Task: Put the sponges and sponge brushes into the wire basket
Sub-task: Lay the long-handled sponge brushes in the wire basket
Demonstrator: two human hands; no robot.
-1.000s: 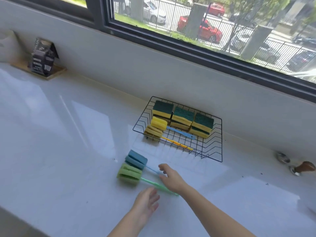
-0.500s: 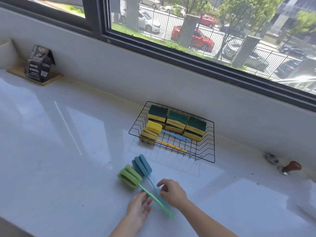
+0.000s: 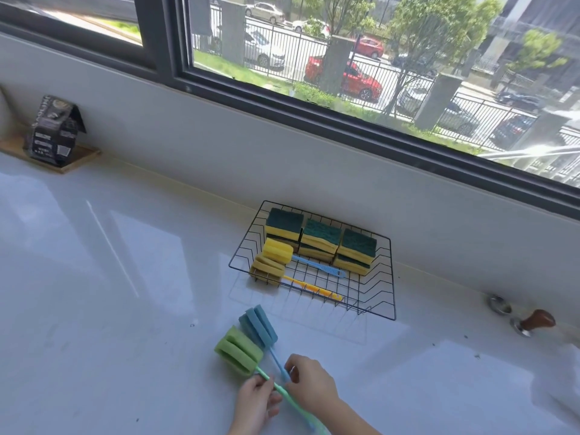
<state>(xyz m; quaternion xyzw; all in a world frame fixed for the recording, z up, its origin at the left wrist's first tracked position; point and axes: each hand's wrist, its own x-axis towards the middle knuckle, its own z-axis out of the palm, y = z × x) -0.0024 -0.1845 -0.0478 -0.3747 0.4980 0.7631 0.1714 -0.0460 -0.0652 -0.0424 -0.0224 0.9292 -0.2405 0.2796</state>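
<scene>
**Both hands on the brush handles, basket part filled**

The left hand [image 3: 255, 403] is low at the near edge of the white tabletop [image 3: 94, 293], its fingers curled round the handle of the green sponge brush [image 3: 240, 350]. Just beside it, the right hand [image 3: 309, 384] pinches the thin handle of the blue sponge brush [image 3: 259, 328] between fingertips and thumb. The two foam heads lie side by side on the tabletop, green nearer the left, blue touching it on the far side, both outside the basket.

Further back and to the right sits the wire basket [image 3: 390, 277], close under the wall below the window. In its left end lie two yellow sponge brushes [image 3: 273, 259], one with a blue handle and one with an orange handle, both handles pointing right across the wire floor. Along the back of the basket stand three stacks of yellow-and-green sponges [image 3: 321, 240] in a row.

Far left, by the wall, a dark carton [image 3: 55, 130] stands on a wooden tray [image 3: 78, 158]. Far right, a wooden-handled tamper [image 3: 533, 321] lies on the tabletop.
</scene>
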